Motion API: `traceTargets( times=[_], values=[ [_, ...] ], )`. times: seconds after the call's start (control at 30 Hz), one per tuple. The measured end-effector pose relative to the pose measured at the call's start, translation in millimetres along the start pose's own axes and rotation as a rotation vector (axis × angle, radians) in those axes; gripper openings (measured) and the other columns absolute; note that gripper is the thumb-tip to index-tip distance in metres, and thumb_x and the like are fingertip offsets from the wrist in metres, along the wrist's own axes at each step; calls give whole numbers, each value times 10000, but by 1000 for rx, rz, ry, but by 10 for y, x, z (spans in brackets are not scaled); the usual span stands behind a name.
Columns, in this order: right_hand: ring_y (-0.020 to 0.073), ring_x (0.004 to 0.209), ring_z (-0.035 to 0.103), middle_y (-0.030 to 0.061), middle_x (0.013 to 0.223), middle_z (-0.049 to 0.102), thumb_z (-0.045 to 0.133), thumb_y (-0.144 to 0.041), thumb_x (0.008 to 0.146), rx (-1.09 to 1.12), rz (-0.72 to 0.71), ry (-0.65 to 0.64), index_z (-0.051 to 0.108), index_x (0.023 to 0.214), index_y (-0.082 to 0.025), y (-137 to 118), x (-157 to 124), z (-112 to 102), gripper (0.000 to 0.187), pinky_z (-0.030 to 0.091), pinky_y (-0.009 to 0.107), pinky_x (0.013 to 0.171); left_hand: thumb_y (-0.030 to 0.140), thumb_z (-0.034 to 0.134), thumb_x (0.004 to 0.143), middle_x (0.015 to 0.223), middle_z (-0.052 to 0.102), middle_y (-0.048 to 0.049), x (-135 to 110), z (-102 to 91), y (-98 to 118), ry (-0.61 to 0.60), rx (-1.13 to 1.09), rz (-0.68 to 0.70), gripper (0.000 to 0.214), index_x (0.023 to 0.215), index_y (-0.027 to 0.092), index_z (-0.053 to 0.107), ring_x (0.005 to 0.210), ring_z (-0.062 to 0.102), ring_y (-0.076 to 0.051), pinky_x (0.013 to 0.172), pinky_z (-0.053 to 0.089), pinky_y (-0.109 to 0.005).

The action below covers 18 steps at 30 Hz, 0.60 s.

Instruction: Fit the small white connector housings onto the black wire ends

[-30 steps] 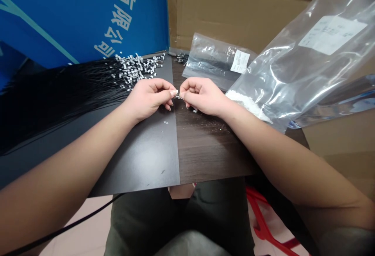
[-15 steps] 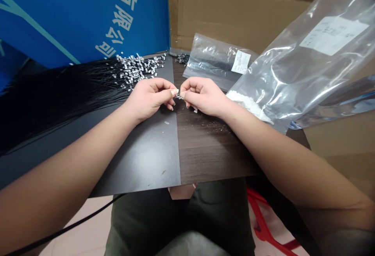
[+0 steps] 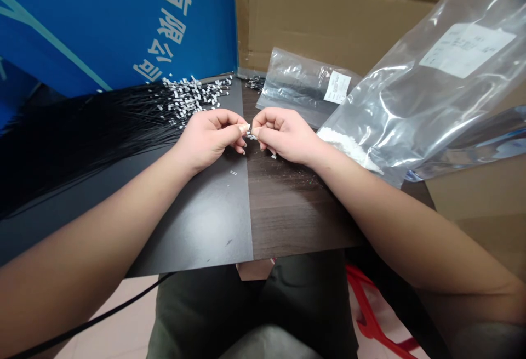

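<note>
My left hand [image 3: 209, 135] and my right hand [image 3: 283, 134] meet fingertip to fingertip over the middle of the table, both pinched shut. Between the pinches sits a tiny white connector piece [image 3: 249, 130]; which fingers carry it is hard to tell, and a thin wire is too fine to make out. Left of my left hand lies a fan of thin black wires [image 3: 82, 123] whose ends bear small white connectors [image 3: 191, 96]. A small loose white piece [image 3: 233, 172] lies on the grey sheet [image 3: 197, 222] below my left hand.
A large clear plastic bag [image 3: 431, 85] with white pieces [image 3: 345, 145] in its corner lies at the right. A smaller labelled bag [image 3: 304, 85] of dark parts sits behind my hands. A blue printed box [image 3: 115, 19] and a cardboard box [image 3: 329, 13] stand at the back. The dark wood tabletop [image 3: 291, 211] ends near my lap.
</note>
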State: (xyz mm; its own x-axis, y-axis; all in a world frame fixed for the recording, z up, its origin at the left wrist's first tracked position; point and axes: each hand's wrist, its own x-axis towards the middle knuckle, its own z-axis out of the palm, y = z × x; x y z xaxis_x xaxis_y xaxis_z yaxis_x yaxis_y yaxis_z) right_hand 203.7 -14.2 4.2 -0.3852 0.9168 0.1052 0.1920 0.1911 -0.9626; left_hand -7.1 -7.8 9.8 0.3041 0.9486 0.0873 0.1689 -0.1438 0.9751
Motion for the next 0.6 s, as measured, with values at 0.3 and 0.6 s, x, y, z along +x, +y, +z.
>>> traceTargets(
  times=[0.3,0.6],
  values=[
    [85,505,515,-40,638,648,625,-79,948,-18,0,19,631,902,-190,-9,-8,10,120,375,212,486,240,817,865,686,755,-35,0,15,-7,4,-26,-4,104,863,142,781,582,712,-135,620,598,-248],
    [94,530,517,-38,637,638,636,-94,949,-19,-1,16,624,898,-194,-14,-7,8,113,376,223,516,258,832,857,692,759,-37,-3,20,-16,7,-33,-9,128,868,142,779,588,720,-140,627,602,-251]
  ],
)
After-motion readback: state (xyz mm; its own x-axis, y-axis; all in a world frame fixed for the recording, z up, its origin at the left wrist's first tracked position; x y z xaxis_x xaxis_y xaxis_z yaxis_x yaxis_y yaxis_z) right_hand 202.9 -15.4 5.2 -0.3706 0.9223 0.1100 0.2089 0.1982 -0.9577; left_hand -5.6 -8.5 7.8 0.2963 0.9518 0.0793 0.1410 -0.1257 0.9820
